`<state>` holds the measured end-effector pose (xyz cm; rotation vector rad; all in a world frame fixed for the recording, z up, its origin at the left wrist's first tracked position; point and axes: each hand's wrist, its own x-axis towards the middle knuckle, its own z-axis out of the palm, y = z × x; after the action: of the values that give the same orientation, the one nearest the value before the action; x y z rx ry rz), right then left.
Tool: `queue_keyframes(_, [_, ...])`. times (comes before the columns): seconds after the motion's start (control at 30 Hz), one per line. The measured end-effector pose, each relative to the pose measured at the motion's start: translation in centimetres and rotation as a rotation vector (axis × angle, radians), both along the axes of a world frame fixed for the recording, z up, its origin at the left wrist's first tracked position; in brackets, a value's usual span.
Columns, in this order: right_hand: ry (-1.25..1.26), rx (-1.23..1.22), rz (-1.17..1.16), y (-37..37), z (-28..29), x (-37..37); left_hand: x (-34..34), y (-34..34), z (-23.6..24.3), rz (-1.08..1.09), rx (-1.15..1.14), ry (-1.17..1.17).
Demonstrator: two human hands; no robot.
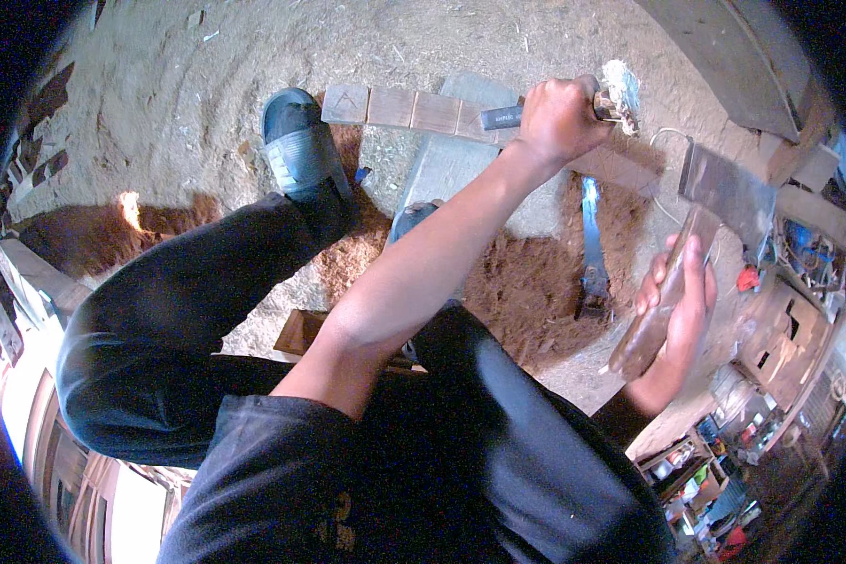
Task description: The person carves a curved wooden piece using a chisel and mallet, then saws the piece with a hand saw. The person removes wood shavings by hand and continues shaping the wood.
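My left hand (561,120) is closed around a chisel (504,117), its dark flat blade pointing left and its frayed, pale handle end (620,97) sticking out to the right. Below the blade is a narrow wooden plank (414,109) with lines marked across it; whether the blade touches it I cannot tell. Farther right and nearer to me, my right hand (683,315) grips a brown wooden bar (661,291), held tilted and apart from the chisel. The plank lies across a grey board (448,172), and my left forearm hides part of that board.
My sandalled left foot (303,146) is beside the plank's left end. A long metal-bladed tool (592,249) lies on brown wood shavings (526,287). A small wooden box (301,331) is between my legs. Boards and a cluttered shelf (696,475) stand at right.
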<state>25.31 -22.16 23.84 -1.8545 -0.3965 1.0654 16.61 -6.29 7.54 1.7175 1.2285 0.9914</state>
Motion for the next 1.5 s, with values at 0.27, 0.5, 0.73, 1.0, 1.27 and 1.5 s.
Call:
queue_keyframes(0.27, [-0.218,-0.163,0.414,6.6,0.1,-0.7,-0.2,0.6,-0.1,0.052,-0.05,-0.062])
queue_keyframes(0.5, [-0.377,-0.039,0.257,6.3,5.0,0.7,-0.8,0.2,0.3,0.049,-0.081,-0.068])
queue_keyframes(0.73, [-0.869,0.406,0.11,6.9,12.4,7.5,-1.2,0.2,0.7,0.039,-0.113,-0.165])
queue_keyframes(1.0, [-0.228,-0.151,0.531,6.2,2.1,-2.6,-2.0,0.2,-0.2,0.066,-0.11,-0.112])
queue_keyframes(1.27, [-0.262,0.004,0.27,4.5,6.0,-0.5,-0.7,0.1,-0.3,0.078,-0.063,-0.134])
queue_keyframes(1.5, [-0.271,-0.269,0.607,6.6,0.4,-1.3,-1.7,0.4,-0.2,0.052,-0.106,-0.112])
